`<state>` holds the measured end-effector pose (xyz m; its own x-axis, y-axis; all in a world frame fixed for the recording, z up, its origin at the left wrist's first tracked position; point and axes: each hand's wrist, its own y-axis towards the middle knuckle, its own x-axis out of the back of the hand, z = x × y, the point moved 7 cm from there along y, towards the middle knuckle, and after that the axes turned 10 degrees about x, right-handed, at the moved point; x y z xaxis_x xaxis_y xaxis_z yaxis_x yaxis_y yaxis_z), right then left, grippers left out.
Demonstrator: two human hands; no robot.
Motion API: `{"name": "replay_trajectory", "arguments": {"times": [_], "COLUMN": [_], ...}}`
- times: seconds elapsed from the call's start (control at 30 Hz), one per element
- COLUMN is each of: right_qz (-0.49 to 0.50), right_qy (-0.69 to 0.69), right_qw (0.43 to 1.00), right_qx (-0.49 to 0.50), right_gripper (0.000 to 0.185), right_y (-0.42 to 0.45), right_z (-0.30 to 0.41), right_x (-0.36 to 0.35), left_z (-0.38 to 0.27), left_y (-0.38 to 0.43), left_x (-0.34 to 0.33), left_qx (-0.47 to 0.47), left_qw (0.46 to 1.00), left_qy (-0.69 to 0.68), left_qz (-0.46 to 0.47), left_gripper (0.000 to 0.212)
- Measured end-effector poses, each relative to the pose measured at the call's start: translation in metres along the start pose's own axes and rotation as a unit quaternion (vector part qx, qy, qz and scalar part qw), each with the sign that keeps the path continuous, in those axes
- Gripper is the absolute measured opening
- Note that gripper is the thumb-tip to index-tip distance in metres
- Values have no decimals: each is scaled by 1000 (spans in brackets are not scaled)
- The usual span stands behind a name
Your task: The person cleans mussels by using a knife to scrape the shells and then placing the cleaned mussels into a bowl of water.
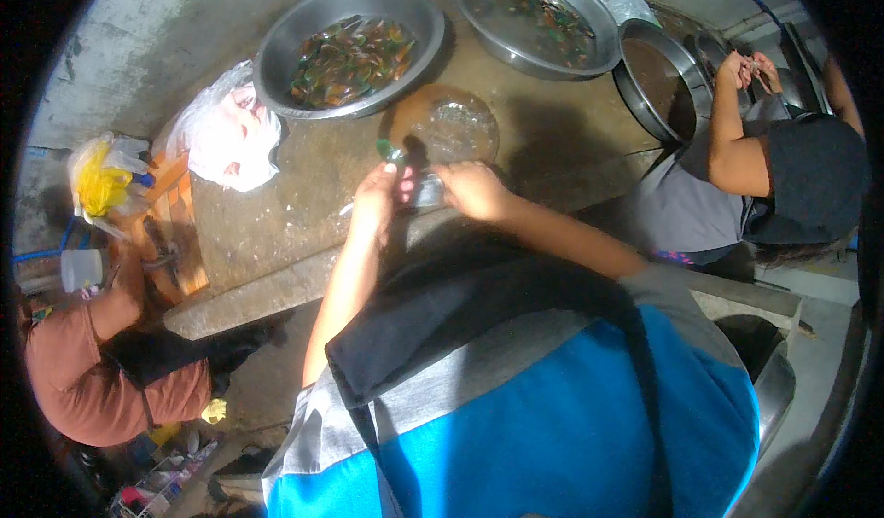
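Note:
Pinched in the fingers of my left hand (pixel 378 185) is a green mussel (pixel 388 149). My right hand (pixel 475 188) is curled close beside it, and whether it grips something cannot be made out. A shiny pale, partly see-through item (pixel 428 191) shows between my hands, too blurred to name. Just beyond them lies a round patch of brownish water (pixel 459 128), perhaps in a shallow dish, glinting in the sun. Behind it, a large metal basin (pixel 271 79) holds many green and brown mussels (pixel 352 59) in water.
Another metal basin (pixel 514 54) with mussels stands farther right, beside a metal pan (pixel 625 79) of brown liquid. White plastic bags (pixel 235 138) lie left on the concrete counter (pixel 290 221). Co-workers sit on both sides: a brown shirt (pixel 69 380) left, a dark cap (pixel 818 173) right.

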<state>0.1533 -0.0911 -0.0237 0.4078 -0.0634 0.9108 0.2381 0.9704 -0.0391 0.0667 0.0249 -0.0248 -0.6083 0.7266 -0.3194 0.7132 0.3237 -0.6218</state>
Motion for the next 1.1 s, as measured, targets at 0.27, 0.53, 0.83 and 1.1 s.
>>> {"name": "replay_trajectory", "arguments": {"times": [0.27, 0.53, 0.83, 1.1], "right_qz": [20, 16, 44, 97], "right_qy": [29, 36, 227, 428], "right_qw": [999, 999, 973, 878], "right_qx": [-14, -12, -5, -191], "right_gripper": [61, 65, 62, 59], "right_y": [-9, -24, -22, -43], "right_z": [-7, -14, -25, -47], "right_x": [3, -2, 3, 32], "left_z": [3, 11, 13, 31], "left_y": [-1, -8, -14, 8], "left_x": [12, 32, 76, 80], "left_qx": [-16, -3, -4, 15], "left_qw": [999, 999, 995, 991], "left_qy": [33, 41, 31, 92], "left_qz": [-11, -18, -91, -92], "left_gripper": [13, 6, 9, 7]}}
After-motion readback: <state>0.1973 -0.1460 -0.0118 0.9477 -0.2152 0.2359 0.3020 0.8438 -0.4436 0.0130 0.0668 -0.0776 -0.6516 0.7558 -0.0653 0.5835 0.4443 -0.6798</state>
